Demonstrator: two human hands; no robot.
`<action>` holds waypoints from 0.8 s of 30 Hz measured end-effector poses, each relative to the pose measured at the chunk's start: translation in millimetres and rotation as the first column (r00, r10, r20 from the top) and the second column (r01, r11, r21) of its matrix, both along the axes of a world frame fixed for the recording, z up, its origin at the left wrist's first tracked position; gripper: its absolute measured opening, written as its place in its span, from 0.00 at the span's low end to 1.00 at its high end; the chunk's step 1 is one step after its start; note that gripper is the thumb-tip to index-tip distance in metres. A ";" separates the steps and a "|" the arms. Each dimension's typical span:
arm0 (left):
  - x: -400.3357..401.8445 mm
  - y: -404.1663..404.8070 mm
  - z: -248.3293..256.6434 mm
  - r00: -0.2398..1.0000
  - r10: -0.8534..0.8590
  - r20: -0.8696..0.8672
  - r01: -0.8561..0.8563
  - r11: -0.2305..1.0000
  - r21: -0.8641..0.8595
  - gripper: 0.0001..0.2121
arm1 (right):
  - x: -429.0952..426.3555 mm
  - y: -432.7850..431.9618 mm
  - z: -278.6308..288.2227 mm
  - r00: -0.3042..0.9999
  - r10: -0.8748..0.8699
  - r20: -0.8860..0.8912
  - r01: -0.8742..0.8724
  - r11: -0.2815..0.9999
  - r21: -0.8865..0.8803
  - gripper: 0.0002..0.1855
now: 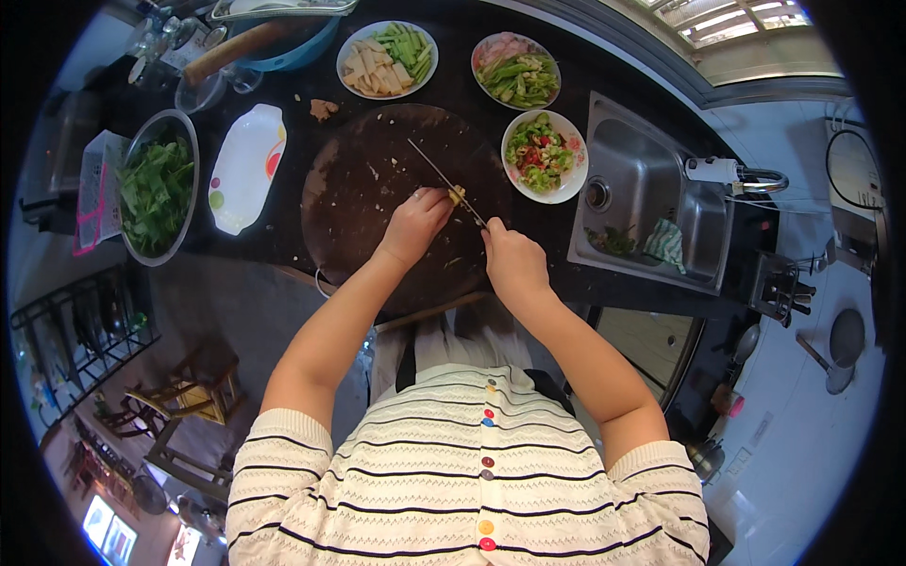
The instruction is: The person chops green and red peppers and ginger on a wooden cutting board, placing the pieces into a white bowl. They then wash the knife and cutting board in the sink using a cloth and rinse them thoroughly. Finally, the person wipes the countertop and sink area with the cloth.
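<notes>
On the round wooden chopping board (354, 205), my left hand (417, 223) pinches a small yellowish piece of food (457, 194), which looks like ginger. My right hand (517, 262) is closed round the handle of a kitchen knife (433, 164). The blade is seen nearly edge-on, slants up to the left and meets the right side of the piece. Small pale bits lie scattered over the board. Beyond its upper left edge is a knob of ginger root (323, 109). Whether the blade is cutting into the piece, I cannot tell.
Right of the board are a bowl of chopped peppers (545, 157) and a steel sink (579, 240). Behind stand a plate of sliced vegetables (354, 44) and a plate with green peppers and pale meat (555, 85). At left are an oval white dish (244, 170) and a bowl of leafy greens (156, 191).
</notes>
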State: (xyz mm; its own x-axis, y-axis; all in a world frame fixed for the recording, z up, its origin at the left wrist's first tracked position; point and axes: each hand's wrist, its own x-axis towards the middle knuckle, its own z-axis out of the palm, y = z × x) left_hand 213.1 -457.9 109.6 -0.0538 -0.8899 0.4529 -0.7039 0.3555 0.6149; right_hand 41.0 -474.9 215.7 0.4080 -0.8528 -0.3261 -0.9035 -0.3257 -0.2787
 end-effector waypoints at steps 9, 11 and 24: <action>0.6 1.4 -0.3 0.999 0.016 0.046 -0.016 1.000 0.003 0.09 | 1.8 6.7 -37.5 0.999 0.030 -0.031 -0.033 0.994 -0.101 0.06; -0.3 -0.7 -1.0 0.999 0.021 0.037 -0.020 1.000 -0.021 0.09 | 2.0 3.9 -65.2 0.997 0.056 0.058 -0.043 0.977 -0.208 0.09; 2.7 3.4 -5.0 1.000 -0.017 0.010 0.018 0.999 -0.047 0.08 | -5.0 14.2 -23.5 0.999 0.004 0.037 -0.001 0.997 -0.081 0.08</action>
